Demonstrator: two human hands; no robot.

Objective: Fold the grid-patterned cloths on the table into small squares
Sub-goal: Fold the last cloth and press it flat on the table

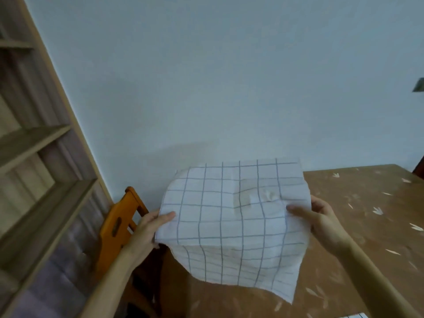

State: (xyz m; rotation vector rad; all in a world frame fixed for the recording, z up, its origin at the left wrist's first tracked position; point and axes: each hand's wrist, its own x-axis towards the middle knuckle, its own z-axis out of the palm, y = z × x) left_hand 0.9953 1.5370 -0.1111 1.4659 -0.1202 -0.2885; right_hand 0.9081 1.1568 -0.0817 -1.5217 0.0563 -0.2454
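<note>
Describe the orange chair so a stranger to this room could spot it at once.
Start from the wooden shelving along the left and the brown table on the right. In the gap between them, behind the left hand gripping the cloth, stands the chair. It is the only bright orange thing, with a slot cut in its backrest.

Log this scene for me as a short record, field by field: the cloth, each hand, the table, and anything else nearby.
cloth: white with dark grid lines, held up above the table, lower part hanging
left hand: pinches the cloth's left edge
right hand: pinches the cloth's right edge
table: brown, with pale leaf marks
chair: orange wood, left of the table
shelf unit: wooden, far left
</note>
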